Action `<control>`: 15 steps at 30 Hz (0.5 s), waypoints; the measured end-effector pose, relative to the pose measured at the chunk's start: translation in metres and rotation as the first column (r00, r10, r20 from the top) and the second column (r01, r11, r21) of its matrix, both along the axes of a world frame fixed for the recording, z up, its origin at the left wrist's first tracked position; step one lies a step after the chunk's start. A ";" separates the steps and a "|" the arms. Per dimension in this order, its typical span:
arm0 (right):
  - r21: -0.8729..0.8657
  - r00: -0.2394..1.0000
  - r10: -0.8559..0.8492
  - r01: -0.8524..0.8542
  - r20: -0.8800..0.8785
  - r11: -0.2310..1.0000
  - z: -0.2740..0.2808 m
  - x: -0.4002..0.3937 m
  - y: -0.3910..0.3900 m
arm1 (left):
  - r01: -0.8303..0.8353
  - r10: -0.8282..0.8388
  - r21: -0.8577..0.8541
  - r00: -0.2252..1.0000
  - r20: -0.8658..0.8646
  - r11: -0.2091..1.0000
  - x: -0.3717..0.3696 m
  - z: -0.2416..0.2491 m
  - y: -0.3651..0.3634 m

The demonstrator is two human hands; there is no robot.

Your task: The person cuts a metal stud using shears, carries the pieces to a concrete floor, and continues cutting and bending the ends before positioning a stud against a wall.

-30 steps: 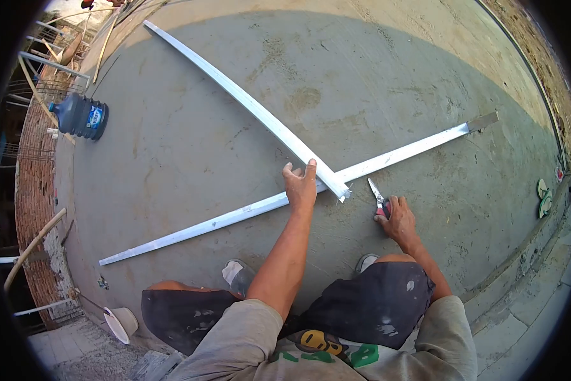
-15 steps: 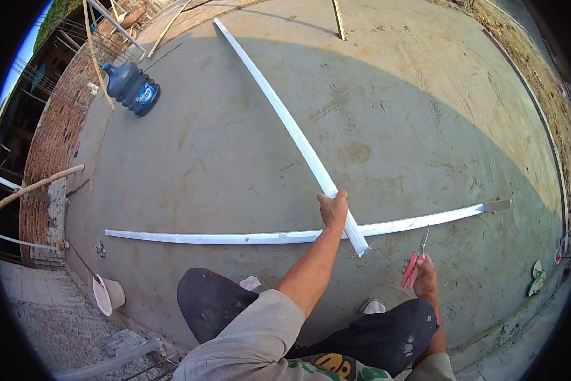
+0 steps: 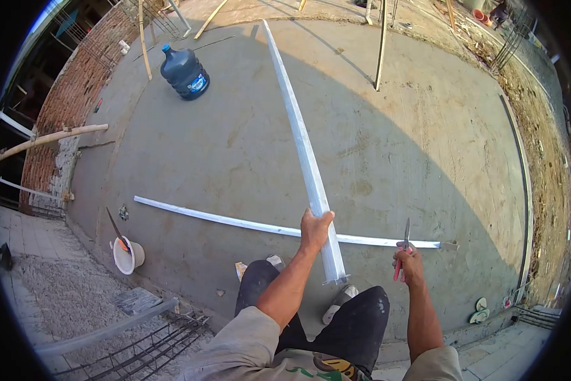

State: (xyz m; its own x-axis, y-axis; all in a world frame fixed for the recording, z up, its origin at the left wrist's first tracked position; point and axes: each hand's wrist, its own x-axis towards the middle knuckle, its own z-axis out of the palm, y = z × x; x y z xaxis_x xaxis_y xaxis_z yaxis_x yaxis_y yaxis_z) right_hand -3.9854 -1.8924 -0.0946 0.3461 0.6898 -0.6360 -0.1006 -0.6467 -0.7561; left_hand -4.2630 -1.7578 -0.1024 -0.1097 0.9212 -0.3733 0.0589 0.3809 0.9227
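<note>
My left hand (image 3: 315,228) is wrapped round a long silvery metal channel (image 3: 298,136) near its close end. The channel slants away from me, and its near end looks ragged, with small slivers at the cut. My right hand (image 3: 412,265) grips red-handled tin snips (image 3: 407,232), blades pointing away from me. Across the floor beneath lies a second metal channel (image 3: 234,221), passing behind the held one; the snips appear over its right part. Whether the snips' jaws are parted is hard to make out.
On the grey concrete floor (image 3: 228,165) stands a blue water jug (image 3: 185,75). A white bucket (image 3: 129,259) holding a saw (image 3: 117,227) is at the left. Sandals (image 3: 480,311) lie at the right. Wooden props (image 3: 381,47) stand farther off, and rebar (image 3: 133,349) lies at lower left.
My left hand has drawn the held channel's near end toward my body, and the channel is more upright in view. The snips moved closer to it, still in my right hand. The camera view shifted.
</note>
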 end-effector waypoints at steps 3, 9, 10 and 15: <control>-0.059 0.953 0.182 -0.172 0.242 0.983 0.045 -0.027 0.044 | -0.007 0.006 0.028 0.999 0.035 1.000 -0.029 0.064 -0.005; 0.122 0.961 0.243 -0.259 0.134 0.958 0.206 -0.146 0.164 | 0.007 -0.008 0.133 1.000 0.007 0.991 -0.107 0.199 0.025; 0.119 0.938 0.313 -0.331 0.149 0.936 0.237 -0.167 0.181 | -0.002 -0.001 0.171 1.000 0.015 0.985 -0.119 0.219 0.031; 0.349 0.868 0.418 -0.492 0.269 0.798 0.364 -0.265 0.246 | -0.026 0.032 0.286 0.999 -0.014 0.958 -0.173 0.309 0.052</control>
